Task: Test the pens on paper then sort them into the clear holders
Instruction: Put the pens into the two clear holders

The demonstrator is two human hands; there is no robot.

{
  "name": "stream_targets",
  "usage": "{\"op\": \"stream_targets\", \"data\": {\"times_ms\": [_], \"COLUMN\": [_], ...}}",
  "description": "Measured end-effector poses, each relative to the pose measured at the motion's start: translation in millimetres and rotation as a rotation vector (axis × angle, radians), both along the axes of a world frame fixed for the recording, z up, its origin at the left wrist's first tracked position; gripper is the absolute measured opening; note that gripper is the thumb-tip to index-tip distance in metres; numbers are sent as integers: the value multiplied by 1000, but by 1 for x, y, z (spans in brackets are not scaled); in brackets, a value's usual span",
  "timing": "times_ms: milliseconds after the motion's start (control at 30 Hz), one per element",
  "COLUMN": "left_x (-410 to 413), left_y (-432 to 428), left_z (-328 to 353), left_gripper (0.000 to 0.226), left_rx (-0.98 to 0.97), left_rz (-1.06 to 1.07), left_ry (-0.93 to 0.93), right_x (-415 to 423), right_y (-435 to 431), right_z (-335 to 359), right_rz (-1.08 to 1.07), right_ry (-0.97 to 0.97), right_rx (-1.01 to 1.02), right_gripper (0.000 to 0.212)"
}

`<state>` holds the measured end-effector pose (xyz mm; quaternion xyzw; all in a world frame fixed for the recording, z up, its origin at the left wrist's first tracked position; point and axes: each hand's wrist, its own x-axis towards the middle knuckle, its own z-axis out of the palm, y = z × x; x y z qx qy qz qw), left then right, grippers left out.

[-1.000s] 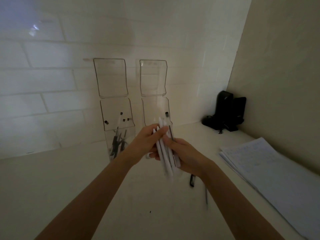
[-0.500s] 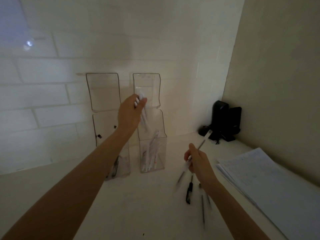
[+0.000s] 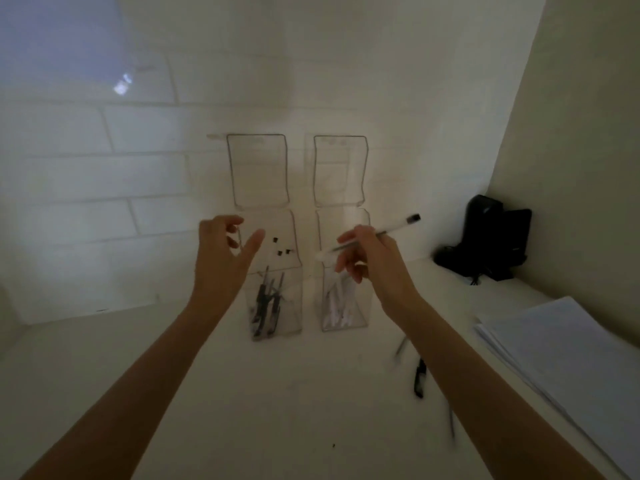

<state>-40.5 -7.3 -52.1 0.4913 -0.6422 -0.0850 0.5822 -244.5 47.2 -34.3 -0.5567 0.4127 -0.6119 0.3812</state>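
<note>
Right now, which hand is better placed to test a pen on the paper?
The right hand. It holds a pen, and the paper stack lies on its side. The left hand is open and empty, in front of the left holder, farther from the paper.

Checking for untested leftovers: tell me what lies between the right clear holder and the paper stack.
In the head view, a few loose pens lie on the counter there, somewhat blurred.

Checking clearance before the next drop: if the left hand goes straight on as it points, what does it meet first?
Probably the left clear holder, at its upper left edge; the open left hand points there. Depth is unclear, so it might slip past to the tiled wall.
</note>
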Motion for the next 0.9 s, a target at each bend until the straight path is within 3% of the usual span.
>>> {"op": "stream_targets", "data": {"times_ms": [167, 233, 367, 567, 700, 767, 833, 900], "left_x": [14, 10, -1, -6, -8, -13, -21, -33], "left_y": [8, 0, -10, -7, -6, 7, 26, 47], "left_z": [-74, -93, -100, -104, -108, -111, -115, -118], "left_gripper": [92, 98, 93, 89, 89, 91, 83, 61], "left_rx": [336, 412, 403, 354, 382, 391, 241, 57], "left_rz": [-63, -119, -231, -218, -163, -25, 93, 70], "left_ry": [-4, -9, 75, 75, 41, 35, 21, -23], "right_x": [51, 61, 67, 59, 35, 15, -7, -34], "right_y": [-30, -40, -52, -43, -23, -5, 13, 28], "right_z": [18, 15, 12, 17, 0, -15, -31, -48], "right_rz": [-22, -49, -76, 29, 1, 4, -4, -42], "right_ry": [200, 186, 187, 196, 233, 284, 357, 422], "right_rx": [6, 47, 116, 268, 238, 227, 214, 226], "right_gripper": [7, 17, 24, 42, 33, 24, 18, 16]}}
